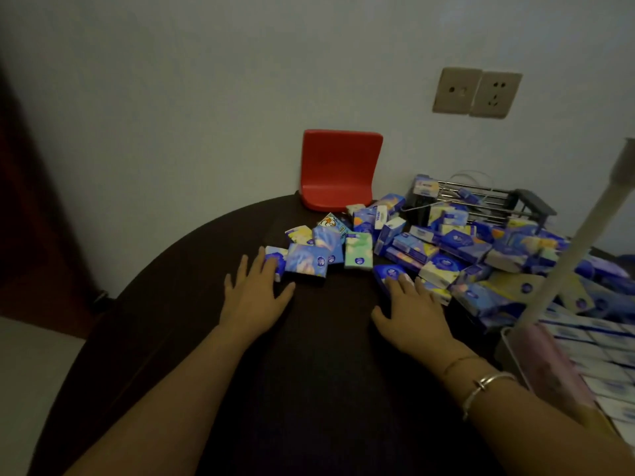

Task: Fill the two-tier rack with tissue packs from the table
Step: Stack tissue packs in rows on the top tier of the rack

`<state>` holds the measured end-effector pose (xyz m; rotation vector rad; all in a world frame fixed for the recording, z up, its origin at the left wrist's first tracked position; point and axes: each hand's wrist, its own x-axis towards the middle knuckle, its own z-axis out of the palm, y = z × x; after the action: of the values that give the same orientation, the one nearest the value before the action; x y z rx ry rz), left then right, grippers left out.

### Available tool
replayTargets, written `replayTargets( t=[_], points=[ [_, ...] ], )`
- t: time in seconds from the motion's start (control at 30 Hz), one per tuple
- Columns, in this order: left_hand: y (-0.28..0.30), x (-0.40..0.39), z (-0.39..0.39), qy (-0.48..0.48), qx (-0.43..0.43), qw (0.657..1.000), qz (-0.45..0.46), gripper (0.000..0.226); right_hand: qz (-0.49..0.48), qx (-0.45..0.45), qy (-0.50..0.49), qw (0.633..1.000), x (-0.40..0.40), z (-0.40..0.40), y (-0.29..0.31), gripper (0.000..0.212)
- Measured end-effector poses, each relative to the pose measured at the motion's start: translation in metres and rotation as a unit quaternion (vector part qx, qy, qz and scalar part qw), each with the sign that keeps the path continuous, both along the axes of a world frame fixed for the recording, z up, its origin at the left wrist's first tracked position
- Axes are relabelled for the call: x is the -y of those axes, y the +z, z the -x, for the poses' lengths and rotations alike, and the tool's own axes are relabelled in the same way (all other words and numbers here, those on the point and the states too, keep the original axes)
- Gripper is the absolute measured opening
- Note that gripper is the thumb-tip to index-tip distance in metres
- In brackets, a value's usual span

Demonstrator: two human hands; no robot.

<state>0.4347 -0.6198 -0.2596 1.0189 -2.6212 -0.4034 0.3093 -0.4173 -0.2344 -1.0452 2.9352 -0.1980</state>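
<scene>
Both hands flat and loose, left hand (pixel 256 292) touching a blue tissue pack (pixel 307 261), right hand (pixel 410 309) touching another pack (pixel 390 272) nearer the rack (pixel 481 201); soft, light, squashy, best pinched by the short sides.

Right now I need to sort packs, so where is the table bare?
Bare: the dark table left of the left hand, and the strip between it and the right hand. Crowded: the tissue packs heaped rightward.

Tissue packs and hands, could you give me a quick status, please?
Left hand open, fingertips on a pack. Right hand open on blue pack. Rack right, partly filled.
</scene>
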Motion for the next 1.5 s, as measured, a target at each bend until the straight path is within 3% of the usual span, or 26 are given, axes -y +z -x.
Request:
replayTargets(
  t=[0.23, 0.4, 0.53, 0.67, 0.77, 0.9, 1.17, 1.27, 1.4, 1.5],
  points=[
    [0.008, -0.016, -0.016, 0.003, -0.110, 0.994, -0.004, 0.031, 0.032, -0.040, 0.052, 0.997, -0.014, -0.011, -0.005, 0.049],
    [0.016, -0.032, -0.036, 0.021, -0.192, 0.972, -0.133, 0.047, 0.111, -0.041, 0.083, 0.990, -0.020, -0.028, 0.000, 0.036],
    [0.041, -0.051, -0.051, 0.042, -0.274, 0.939, -0.204, 0.055, 0.196, 0.064, 0.060, 0.977, -0.028, -0.038, 0.014, 0.036],
    [0.075, -0.074, -0.060, 0.025, -0.336, 0.900, -0.278, 0.022, 0.300, 0.143, 0.102, 0.937, -0.032, -0.053, 0.047, 0.052],
    [0.107, -0.090, -0.066, 0.012, -0.354, 0.876, -0.327, 0.022, 0.361, 0.159, 0.161, 0.905, -0.037, -0.071, 0.086, 0.059],
    [0.150, -0.113, -0.073, -0.015, -0.376, 0.867, -0.326, 0.033, 0.437, 0.088, 0.267, 0.854, -0.054, -0.092, 0.139, 0.056],
    [0.252, -0.187, -0.083, -0.175, -0.392, 0.801, -0.417, 0.039, 0.446, -0.040, 0.327, 0.832, -0.103, -0.111, 0.221, 0.063],
    [0.278, -0.198, -0.077, -0.240, -0.361, 0.819, -0.377, 0.029, 0.455, -0.072, 0.331, 0.823, -0.123, -0.113, 0.252, 0.065],
    [0.302, -0.212, -0.060, -0.242, -0.353, 0.844, -0.323, 0.083, 0.436, -0.016, 0.328, 0.838, -0.158, -0.103, 0.279, 0.066],
    [0.312, -0.239, -0.044, -0.285, -0.315, 0.859, -0.286, 0.056, 0.449, 0.060, 0.281, 0.846, -0.190, -0.085, 0.290, 0.057]
  ],
)
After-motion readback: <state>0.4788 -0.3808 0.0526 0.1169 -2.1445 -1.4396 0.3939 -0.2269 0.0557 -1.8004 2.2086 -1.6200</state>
